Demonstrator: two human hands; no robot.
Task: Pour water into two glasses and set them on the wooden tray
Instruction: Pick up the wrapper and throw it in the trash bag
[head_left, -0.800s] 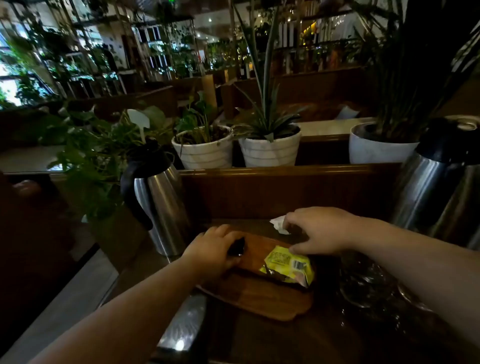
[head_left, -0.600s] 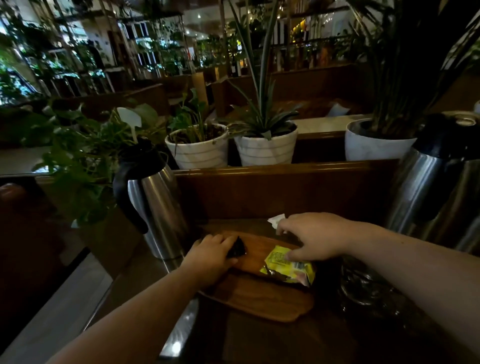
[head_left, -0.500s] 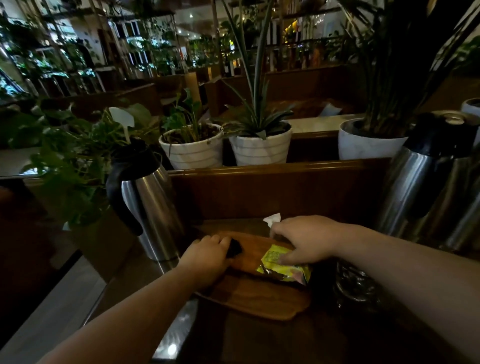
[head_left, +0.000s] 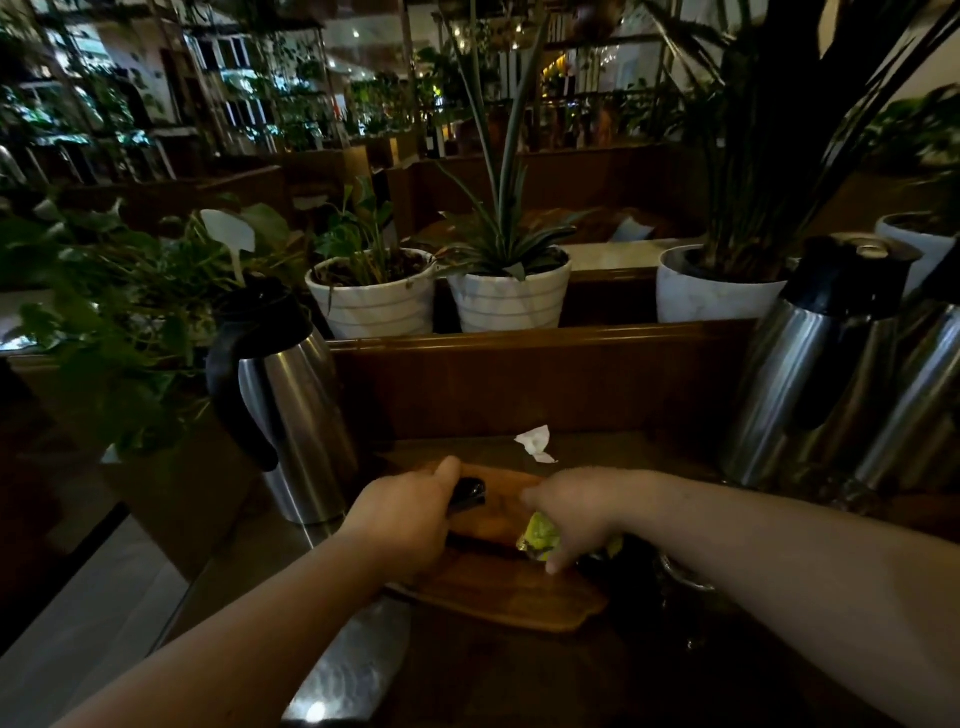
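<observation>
A wooden tray (head_left: 498, 597) lies on the dark counter in front of me. My left hand (head_left: 405, 519) rests on its left end, closed around a small black object (head_left: 467, 493). My right hand (head_left: 576, 512) is over the tray's right part, fingers closed on a yellow packet (head_left: 537, 538) lifted off the wood. A steel jug with a black handle (head_left: 291, 415) stands left of the tray. Glassware (head_left: 680, 577) sits dimly at the right, partly hidden by my right forearm.
Two larger steel flasks (head_left: 831, 374) stand at the right. A crumpled white tissue (head_left: 535, 441) lies behind the tray by the wooden partition (head_left: 519, 374). Potted plants (head_left: 509, 296) line the ledge beyond. The counter's left edge drops to the floor.
My right hand has closed on the yellow packet and raised it from the tray. My left hand stays on the black object. The view has shifted slightly.
</observation>
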